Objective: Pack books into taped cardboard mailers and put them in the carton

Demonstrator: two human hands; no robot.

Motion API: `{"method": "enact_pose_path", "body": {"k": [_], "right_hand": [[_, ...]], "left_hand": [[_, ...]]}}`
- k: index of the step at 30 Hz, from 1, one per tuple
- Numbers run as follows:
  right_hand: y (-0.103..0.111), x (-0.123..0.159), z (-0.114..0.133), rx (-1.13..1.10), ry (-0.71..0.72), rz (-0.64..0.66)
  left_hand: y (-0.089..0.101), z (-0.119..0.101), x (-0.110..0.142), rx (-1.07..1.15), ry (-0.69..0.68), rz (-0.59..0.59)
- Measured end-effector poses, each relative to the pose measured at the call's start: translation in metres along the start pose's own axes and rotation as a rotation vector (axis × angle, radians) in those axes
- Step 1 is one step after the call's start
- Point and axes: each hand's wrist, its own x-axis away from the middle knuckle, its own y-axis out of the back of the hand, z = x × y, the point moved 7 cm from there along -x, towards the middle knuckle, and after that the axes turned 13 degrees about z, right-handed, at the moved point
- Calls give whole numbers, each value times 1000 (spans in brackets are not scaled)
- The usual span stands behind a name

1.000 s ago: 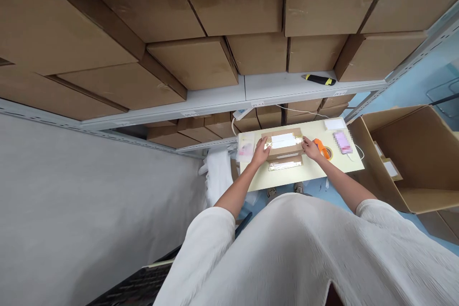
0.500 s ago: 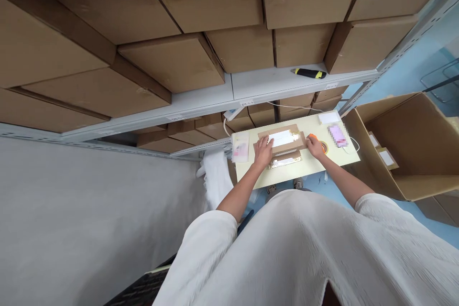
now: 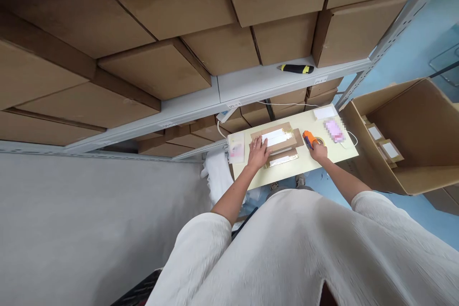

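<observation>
A small brown cardboard box (image 3: 287, 135), with a white label and shiny tape on its top, is steadied on a pale yellow rectangular table (image 3: 304, 162) by the left hand (image 3: 258, 154), its fingers laid flat and slightly spread over the box's left end. An orange plastic tape dispenser (image 3: 307, 137) is gripped in the right hand (image 3: 318, 151), the fingers curled around it, just right of the box. A second labelled brown cardboard piece (image 3: 283, 158) is seen at the box's near side. A pink-and-purple object (image 3: 334, 131), too blurred to identify, is placed farther right, near a white rectangular card (image 3: 325, 112). Above, a black-and-yellow cutter (image 3: 296, 69) is set on a grey metal shelf (image 3: 258, 83) lined with brown cartons (image 3: 283, 40). Small labelled packages (image 3: 390, 149) are held in a large open cardboard carton (image 3: 423, 124) at right.
</observation>
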Motion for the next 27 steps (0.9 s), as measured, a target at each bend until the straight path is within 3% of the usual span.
{"method": "enact_pose_path", "body": {"k": [4,8,11,14,18,21,24,27], "right_hand": [[23,9,-4,-60,38,-115],[70,18,-6,-239,125,-270],[107,22,13,-439,294,-298],[129,22,53,-579,451,-183],[136,26,121,-598,601,-27],[130,33,157,-555,681,76],[123,38,171,-460,709,129],[124,40,169,-345,700,100]], "left_hand": [[4,-3,1,36,-11,-15],[8,-6,2,123,-39,-66],[11,-7,3,180,-52,-107],[13,-9,4,204,-54,-129],[14,-11,4,204,-54,-137],[15,-12,4,194,-56,-148],[14,-12,4,194,-53,-148],[13,-12,2,206,-55,-141]]}}
